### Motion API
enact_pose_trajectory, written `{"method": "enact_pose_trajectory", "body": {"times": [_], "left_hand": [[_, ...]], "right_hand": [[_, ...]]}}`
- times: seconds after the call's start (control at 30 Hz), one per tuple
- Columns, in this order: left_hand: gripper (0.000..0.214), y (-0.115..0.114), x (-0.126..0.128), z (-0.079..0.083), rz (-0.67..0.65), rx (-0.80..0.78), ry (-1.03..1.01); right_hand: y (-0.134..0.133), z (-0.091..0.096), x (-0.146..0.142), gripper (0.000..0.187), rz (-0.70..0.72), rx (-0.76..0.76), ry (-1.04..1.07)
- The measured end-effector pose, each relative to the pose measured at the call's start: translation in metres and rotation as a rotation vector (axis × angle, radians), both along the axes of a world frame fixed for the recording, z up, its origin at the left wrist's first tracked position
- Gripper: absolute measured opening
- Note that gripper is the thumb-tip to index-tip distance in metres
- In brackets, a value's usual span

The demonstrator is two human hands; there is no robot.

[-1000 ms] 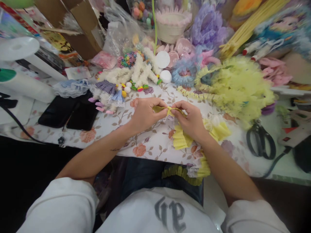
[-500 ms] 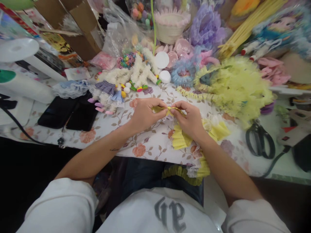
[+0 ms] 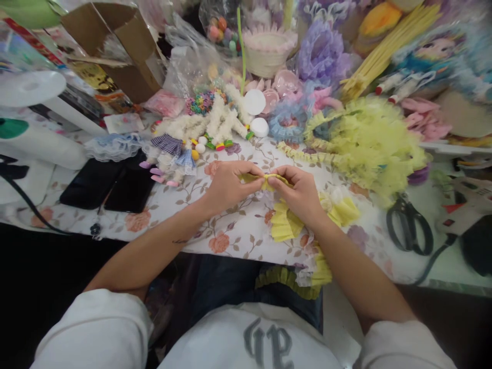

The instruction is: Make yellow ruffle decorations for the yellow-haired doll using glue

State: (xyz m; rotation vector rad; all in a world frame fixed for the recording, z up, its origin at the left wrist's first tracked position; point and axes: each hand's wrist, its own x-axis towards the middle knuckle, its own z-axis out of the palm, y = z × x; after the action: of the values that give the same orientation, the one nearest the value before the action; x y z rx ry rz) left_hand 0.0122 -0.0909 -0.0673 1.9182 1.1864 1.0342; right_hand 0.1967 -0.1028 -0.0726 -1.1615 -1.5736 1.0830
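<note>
Both hands meet above the flowered tablecloth (image 3: 238, 230), each pinching a yellow ruffled ribbon (image 3: 284, 225) with white lace. My left hand (image 3: 230, 185) grips its edge between thumb and fingertips. Close beside it, my right hand (image 3: 298, 192) pinches the same edge, thumb on top. From under the right hand the pleated strip runs down over the table's front edge, and a ruffled end hangs at my lap. Part of the ribbon is hidden behind the right hand and forearm.
Black scissors (image 3: 409, 225) and a glue gun (image 3: 461, 205) lie at the right. A pale yellow ruffle heap (image 3: 372, 143) sits behind them. Two dark phones (image 3: 130, 187) are at the left, near small plush figures (image 3: 172, 154). A cardboard box (image 3: 119, 46) and white basket (image 3: 269, 51) stand behind.
The right thumb and fingers have shifted slightly along the ribbon's edge, which now looks more spread between the hands. The camera view has moved a little.
</note>
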Motion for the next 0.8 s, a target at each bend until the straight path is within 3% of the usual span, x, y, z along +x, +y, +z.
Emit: {"method": "enact_pose_trajectory", "body": {"times": [0.3,0.53,0.8], "left_hand": [[0.013,0.0064,-0.0057,0.0065,-0.035,-0.208,0.031],[0.014,0.0086,-0.0069,0.0046,-0.052,-0.218,0.061],[0.018,0.0046,-0.0045,0.0069,-0.02,-0.34,-0.052]], "right_hand": [[0.0007,0.0015,0.0017,0.017,0.016,-0.003,-0.051],[0.0011,0.0015,0.0038,0.016,0.061,-0.025,-0.069],[-0.0022,0.0023,0.0018,0.021,0.059,-0.14,0.066]]}}
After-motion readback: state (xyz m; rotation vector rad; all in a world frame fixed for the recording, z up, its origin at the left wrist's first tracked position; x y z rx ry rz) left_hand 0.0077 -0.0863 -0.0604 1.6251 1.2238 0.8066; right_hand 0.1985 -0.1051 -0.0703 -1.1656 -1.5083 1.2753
